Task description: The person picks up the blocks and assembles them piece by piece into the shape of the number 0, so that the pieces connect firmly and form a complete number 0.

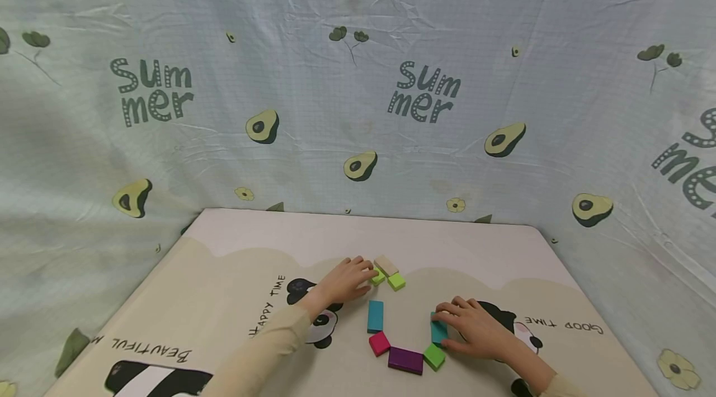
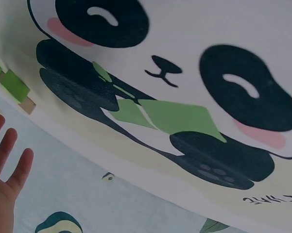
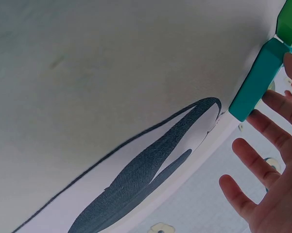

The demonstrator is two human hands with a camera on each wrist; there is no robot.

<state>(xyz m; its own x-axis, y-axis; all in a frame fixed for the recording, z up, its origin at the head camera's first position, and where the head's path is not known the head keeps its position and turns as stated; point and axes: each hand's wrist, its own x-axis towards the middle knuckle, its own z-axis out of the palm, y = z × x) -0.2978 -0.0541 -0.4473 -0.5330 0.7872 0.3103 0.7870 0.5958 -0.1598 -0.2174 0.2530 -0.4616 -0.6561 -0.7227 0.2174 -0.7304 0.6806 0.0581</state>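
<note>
My left hand [image 1: 344,280] is beside a lime green block [image 1: 378,277], its forefinger at the block's left edge. In the left wrist view its visible fingers [image 2: 20,167] are spread; the thumb is out of frame. My right hand [image 1: 472,325] holds a teal block [image 3: 259,80] between thumb and fingertips, with the other fingers [image 3: 250,158] spread. That block's near end meets a green block [image 1: 434,357]. From there the curved row runs through a purple block [image 1: 405,360] and a red block [image 1: 380,343] to a blue block [image 1: 375,317].
A second lime block [image 1: 396,281] and a tan block [image 1: 386,266] adjoin the first lime one. Under everything lies a beige table mat [image 1: 229,279] printed with pandas and lettering. A pale cloth [image 1: 313,74] with avocado prints hangs behind the table.
</note>
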